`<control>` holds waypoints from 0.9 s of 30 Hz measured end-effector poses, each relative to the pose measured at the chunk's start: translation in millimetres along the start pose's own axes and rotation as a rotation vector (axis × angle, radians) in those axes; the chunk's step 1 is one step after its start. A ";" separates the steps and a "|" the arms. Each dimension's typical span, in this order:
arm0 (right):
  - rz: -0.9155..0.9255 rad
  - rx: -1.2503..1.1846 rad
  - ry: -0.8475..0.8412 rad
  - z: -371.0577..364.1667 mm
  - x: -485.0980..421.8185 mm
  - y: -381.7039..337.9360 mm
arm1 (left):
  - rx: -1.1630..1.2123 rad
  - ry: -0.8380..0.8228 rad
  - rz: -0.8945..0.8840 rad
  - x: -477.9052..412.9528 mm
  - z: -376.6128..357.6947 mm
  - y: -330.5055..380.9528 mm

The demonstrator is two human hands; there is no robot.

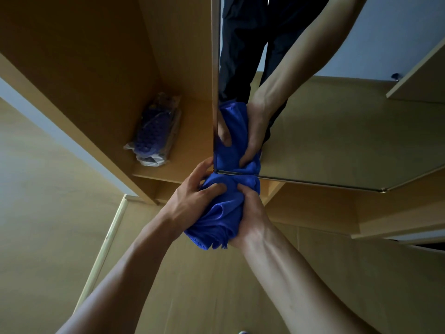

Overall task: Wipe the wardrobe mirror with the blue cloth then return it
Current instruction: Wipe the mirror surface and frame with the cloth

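Both hands are on the cloth (216,220), bunched up btwn them at the mirror's (337,131) near-left corner. My L hand (192,198) grips it from the left, thumb dug into the folds, fingers curled round the far side by the mirror edge. My R hand (250,213) is wrapped tight round it from the right. The cloth's top touches the glass right at the corner and its loose end hangs down toward me.

The mirror has a thin metal frame w/ light wood panel (192,285) below it. The glass reflects my arms, the cloth, dark trousers, pale wall and a wood door edge.

Left of the mirror the wardrobe (84,56) stands open, all light-brown wood inside. On its shelf (190,145) lies a clear plastic bag (154,131) w/ sth blue inside; can't tell what. Far left there's a strip of pale wall (48,124). Light is dim.
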State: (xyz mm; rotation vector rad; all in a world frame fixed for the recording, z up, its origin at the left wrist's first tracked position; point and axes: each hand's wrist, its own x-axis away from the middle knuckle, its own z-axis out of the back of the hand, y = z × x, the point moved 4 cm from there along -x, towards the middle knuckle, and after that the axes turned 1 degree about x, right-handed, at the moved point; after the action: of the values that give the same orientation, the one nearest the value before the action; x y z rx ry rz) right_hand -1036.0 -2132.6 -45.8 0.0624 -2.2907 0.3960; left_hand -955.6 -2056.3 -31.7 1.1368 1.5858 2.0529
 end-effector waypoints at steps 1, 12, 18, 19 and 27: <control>0.005 -0.007 0.009 2.1 0.8 -3.7 | 0.002 0.005 0.005 -1.3 -1.4 -0.4; 0.209 -0.120 0.222 66.1 22.0 -44.0 | -0.027 0.095 0.044 -4.2 -14.5 -9.7; 0.139 0.049 0.245 33.9 6.2 -19.5 | 0.009 0.101 0.041 -2.2 -15.3 -13.0; 0.116 0.082 0.236 27.6 3.0 -16.7 | 0.003 0.078 0.040 -3.0 -13.5 -14.2; 0.007 0.144 0.199 11.3 -7.5 -11.3 | -0.122 0.005 0.093 -5.8 4.5 -6.9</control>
State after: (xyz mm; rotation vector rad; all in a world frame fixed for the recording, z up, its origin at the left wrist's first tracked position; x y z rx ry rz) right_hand -1037.0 -2147.4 -55.5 0.0843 -2.0644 0.5462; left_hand -950.0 -2054.7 -40.0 1.1822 1.4129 2.1806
